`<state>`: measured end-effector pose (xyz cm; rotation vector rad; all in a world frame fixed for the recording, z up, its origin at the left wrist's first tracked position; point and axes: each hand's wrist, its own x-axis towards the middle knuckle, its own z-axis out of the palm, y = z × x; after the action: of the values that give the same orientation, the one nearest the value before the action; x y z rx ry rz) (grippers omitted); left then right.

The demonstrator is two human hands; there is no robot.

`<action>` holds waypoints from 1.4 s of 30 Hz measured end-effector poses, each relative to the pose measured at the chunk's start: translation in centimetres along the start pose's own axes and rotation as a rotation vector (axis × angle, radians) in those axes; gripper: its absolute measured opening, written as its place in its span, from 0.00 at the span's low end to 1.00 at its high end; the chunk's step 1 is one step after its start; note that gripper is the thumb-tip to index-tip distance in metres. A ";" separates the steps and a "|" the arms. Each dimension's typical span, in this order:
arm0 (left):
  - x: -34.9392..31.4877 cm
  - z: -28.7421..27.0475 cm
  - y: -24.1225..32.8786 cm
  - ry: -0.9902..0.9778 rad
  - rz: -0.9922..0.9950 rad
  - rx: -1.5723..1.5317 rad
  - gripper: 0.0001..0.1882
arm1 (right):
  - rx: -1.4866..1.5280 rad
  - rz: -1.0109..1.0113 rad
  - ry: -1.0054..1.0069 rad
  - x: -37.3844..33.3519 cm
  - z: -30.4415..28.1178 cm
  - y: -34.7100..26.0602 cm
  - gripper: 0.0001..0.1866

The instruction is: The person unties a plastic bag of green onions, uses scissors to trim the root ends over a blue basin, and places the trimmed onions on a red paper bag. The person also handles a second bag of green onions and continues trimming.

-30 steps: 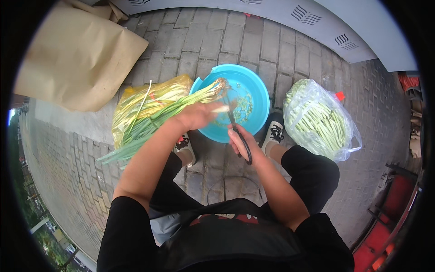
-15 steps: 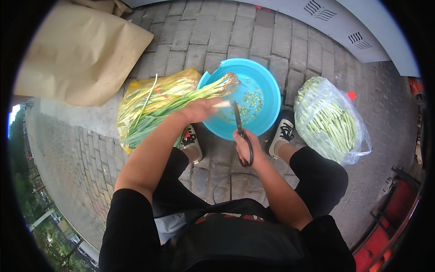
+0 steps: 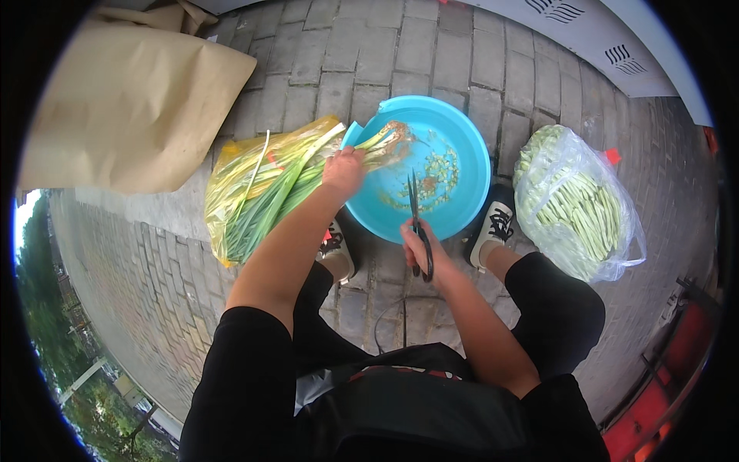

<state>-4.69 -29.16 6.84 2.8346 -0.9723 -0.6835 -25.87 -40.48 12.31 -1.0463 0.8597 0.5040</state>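
My right hand [image 3: 425,252] grips a pair of dark scissors [image 3: 414,196], the blades pointing away from me over the basin and slightly parted. My left hand [image 3: 345,169] is closed around stalks at the top of a bunch of scallions [image 3: 296,189]; its fingertips are partly hidden. The bunch has long green leaves, and its brown root ends [image 3: 396,137] hang over the left rim of a light blue plastic basin [image 3: 481,165]. Inside the basin lie small cut pale-green pieces [image 3: 443,171] and some brownish bits.
Under the scallions is a yellow plastic bag [image 3: 219,219]. To the right, a clear plastic bag [image 3: 631,231] holds long green beans [image 3: 581,212]. My shoes [image 3: 496,223] flank the basin on grey paving bricks. Brown sheeting [image 3: 146,100] lies far left; a pale vented cabinet [image 3: 570,35] stands far right.
My left hand has moved left, away from the scissors, onto the scallion bunch; the white stalk end beside the blades no longer shows there. The scissors stay over the basin.
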 end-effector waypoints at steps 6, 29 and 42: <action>0.3 0.1 -1.1 0.004 0.126 -0.171 0.17 | -0.048 -0.048 -0.043 -0.1 0.1 -0.6 0.31; -3.9 1.0 3.9 -0.287 0.291 -0.557 0.16 | 0.062 -0.033 0.139 -1.2 -0.6 -0.7 0.22; -2.0 1.5 0.3 -0.027 -0.002 -0.052 0.14 | -0.059 -0.028 0.064 0.1 -0.9 0.4 0.35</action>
<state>-6.89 -28.08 6.31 2.7888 -0.9414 -0.7387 -26.43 -41.15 11.76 -1.1315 0.8902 0.4768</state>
